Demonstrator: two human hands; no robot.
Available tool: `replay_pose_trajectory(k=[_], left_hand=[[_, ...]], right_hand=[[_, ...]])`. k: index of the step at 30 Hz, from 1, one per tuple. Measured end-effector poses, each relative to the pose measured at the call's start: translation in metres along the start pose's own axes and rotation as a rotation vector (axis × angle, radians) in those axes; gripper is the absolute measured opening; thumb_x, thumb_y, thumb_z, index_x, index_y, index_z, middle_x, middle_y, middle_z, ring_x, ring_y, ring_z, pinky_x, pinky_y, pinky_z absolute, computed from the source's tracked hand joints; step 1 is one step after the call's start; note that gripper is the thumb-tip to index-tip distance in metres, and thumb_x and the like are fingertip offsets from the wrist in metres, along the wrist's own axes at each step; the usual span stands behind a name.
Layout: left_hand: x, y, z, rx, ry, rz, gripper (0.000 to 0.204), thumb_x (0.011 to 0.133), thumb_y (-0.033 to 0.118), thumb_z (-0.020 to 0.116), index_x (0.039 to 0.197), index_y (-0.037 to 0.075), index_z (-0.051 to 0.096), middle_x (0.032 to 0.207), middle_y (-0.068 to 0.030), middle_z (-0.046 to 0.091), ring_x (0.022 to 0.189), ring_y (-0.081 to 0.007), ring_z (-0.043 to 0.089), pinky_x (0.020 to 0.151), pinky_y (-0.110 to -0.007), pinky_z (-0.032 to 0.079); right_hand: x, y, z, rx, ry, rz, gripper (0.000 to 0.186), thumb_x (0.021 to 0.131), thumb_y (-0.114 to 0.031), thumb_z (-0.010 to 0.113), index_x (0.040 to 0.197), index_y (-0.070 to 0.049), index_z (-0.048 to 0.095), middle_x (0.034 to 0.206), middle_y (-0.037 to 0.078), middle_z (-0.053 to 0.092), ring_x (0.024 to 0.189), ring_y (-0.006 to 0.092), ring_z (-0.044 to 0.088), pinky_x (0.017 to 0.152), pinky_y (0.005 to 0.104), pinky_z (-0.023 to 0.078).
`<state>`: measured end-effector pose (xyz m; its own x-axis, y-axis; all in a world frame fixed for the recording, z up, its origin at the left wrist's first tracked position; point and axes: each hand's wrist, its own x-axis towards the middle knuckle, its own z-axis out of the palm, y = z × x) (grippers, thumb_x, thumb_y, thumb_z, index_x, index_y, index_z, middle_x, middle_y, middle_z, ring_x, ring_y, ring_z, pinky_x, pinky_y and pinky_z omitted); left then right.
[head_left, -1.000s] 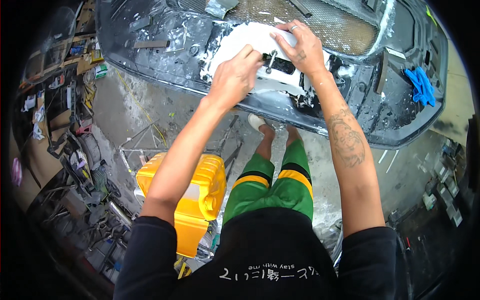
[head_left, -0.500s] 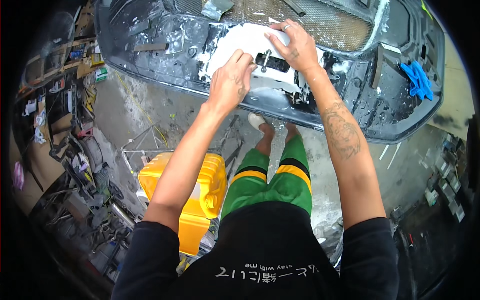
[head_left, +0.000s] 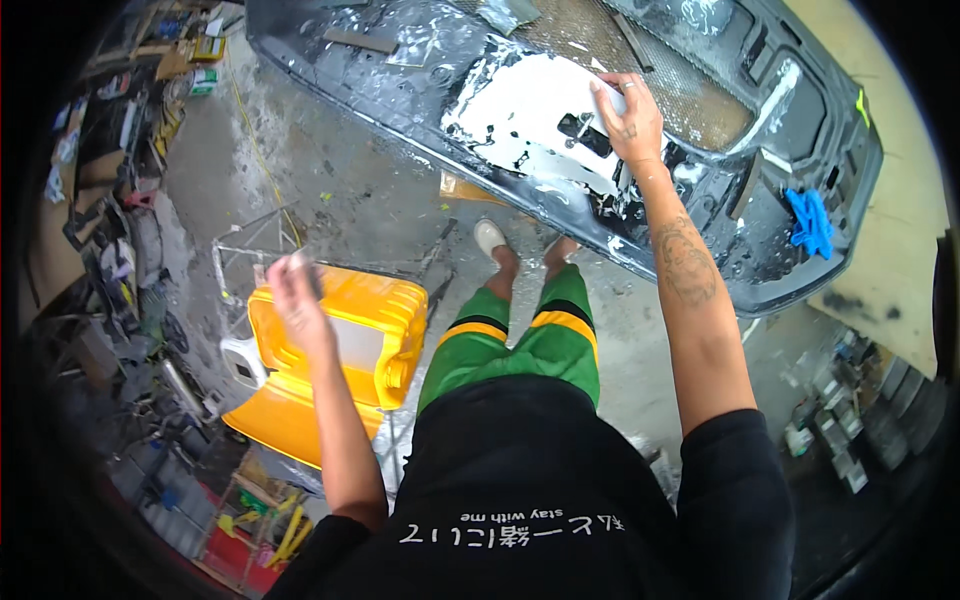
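A large dark moulded panel (head_left: 725, 265) lies in front of me, coated white in its middle around a dark rectangular opening. On the far side of that white-coated area (head_left: 535, 95), my right hand (head_left: 632, 122) has its thumb and fingers closed around the edge of a white piece (head_left: 612, 98), whose kind I cannot make out. My left hand (head_left: 298, 300) is off the panel, raised over a yellow plastic jerrycan (head_left: 408, 318) at the left. Motion smears its fingers, and a small greyish shape shows at their tips.
A crumpled blue glove or cloth (head_left: 810, 222) and a grey strip (head_left: 748, 190) rest on the panel's right part. Another strip (head_left: 360, 40) lies at its far left. A metal frame (head_left: 222, 268) stands by the jerrycan. Piled parts (head_left: 140, 270) crowd the left side.
My left hand has left the white area and swung down and left over the jerrycan. My right hand stays at the white piece. The panel appears tilted, as the view has turned.
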<state>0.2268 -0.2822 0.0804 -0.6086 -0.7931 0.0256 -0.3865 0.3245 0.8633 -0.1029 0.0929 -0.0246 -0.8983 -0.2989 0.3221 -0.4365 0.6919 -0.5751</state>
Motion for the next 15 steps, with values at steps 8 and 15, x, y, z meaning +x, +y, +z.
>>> replay_pose_trajectory(k=[8,15], left_hand=[[-0.083,-0.124,-0.116,-0.460,0.384,-0.512,0.014,0.101,0.019,0.068,0.102,0.009,0.058,0.081,-0.0009,0.061,0.063,-0.0080,0.052,0.054,-0.023,0.040],[-0.061,-0.245,-0.070,-0.522,-0.002,-0.878,0.021,0.098,0.015,0.068,0.115,0.005,0.064,0.093,-0.0033,0.066,0.078,-0.0134,0.062,0.065,-0.027,0.049]], right_hand=[[0.002,-0.014,0.007,-0.097,-0.074,0.066,0.024,0.103,-0.031,0.058,0.110,-0.010,0.066,0.107,0.013,0.067,0.104,0.0362,0.065,0.087,0.0461,0.052],[0.003,-0.008,-0.009,-0.186,-0.125,0.084,0.032,0.106,-0.034,0.049,0.112,-0.009,0.068,0.110,0.013,0.066,0.107,0.0357,0.063,0.092,0.0472,0.050]])
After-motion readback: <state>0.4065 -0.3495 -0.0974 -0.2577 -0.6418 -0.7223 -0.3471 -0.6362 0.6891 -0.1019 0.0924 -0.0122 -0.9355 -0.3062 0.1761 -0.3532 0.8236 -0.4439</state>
